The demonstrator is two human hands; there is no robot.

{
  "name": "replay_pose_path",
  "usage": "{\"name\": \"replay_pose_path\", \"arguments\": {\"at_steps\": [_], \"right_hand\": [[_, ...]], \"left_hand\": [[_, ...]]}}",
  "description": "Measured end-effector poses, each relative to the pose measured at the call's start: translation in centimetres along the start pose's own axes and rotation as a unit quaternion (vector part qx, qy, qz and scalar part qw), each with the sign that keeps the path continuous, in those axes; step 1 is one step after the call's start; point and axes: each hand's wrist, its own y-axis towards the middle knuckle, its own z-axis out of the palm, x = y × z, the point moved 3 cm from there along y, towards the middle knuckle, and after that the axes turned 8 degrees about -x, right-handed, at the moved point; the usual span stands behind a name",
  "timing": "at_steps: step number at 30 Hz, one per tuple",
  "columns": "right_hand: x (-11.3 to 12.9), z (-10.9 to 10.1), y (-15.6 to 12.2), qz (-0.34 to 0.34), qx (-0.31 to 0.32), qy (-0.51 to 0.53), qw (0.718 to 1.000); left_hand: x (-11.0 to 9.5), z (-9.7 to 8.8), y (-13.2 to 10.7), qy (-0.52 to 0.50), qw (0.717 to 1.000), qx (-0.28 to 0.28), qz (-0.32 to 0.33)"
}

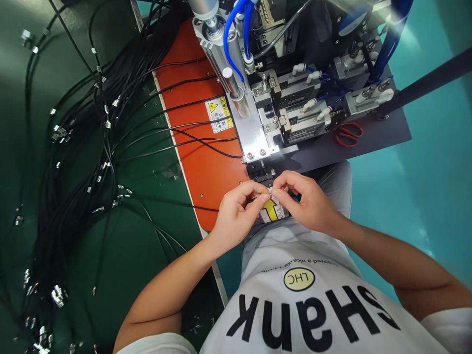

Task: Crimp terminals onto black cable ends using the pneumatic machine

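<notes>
My left hand (239,211) is closed, thumb and forefinger pinched near the front of the machine. A thin black cable (205,208) runs across the orange board into it from the left. My right hand (306,200) meets it fingertip to fingertip, also pinching. Between the fingertips shows a tiny pale piece (270,192), too small to name and mostly covered by the fingers. Just beyond both hands is the black front block (260,172) of the machine. Under the fingertips lies a label with a yellow arrow (272,210).
A metal press machine (254,132) with blue air hoses (227,44) stands ahead. Several black cables cross the orange board (199,172) into it. A large cable bundle (73,172) with metal ends covers the green table at left. Red-handled scissors (348,134) lie on the dark base plate.
</notes>
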Motion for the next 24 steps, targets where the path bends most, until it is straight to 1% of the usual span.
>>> {"name": "replay_pose_path", "arguments": {"at_steps": [2,4,7,10,12,14,17,21,24], "right_hand": [[-0.34,0.21,-0.01,0.015,0.009,0.020,1.000],[-0.55,0.30,-0.02,0.026,0.009,0.035,0.999],[-0.62,0.28,-0.03,0.052,0.006,0.064,0.997],[-0.63,0.27,-0.06,0.108,0.018,0.136,0.985],[-0.69,0.22,-0.14,0.142,0.016,0.187,0.972],[-0.83,0.15,-0.24,0.158,0.004,0.215,0.964],[-1.06,0.20,-0.28,0.150,-0.008,0.224,0.963],[-1.17,0.32,0.16,0.124,-0.017,0.216,0.968],[-1.07,0.41,0.65,0.106,-0.012,0.213,0.971]], "left_hand": [[0.19,0.04,0.04,-0.005,1.000,0.013,-0.009],[0.24,0.03,-0.01,-0.013,1.000,0.013,-0.009],[0.14,0.07,-0.25,-0.009,1.000,-0.020,0.021],[0.05,0.24,-0.45,0.012,0.996,-0.063,0.064],[0.05,0.30,-0.43,0.005,0.994,-0.082,0.072],[0.02,0.24,-0.33,-0.017,0.994,-0.091,0.065],[-0.19,0.10,-0.27,-0.043,0.994,-0.086,0.051],[-0.34,0.26,-0.58,-0.069,0.996,-0.049,0.024],[-0.38,0.35,-0.87,-0.089,0.994,-0.044,0.037]]}}
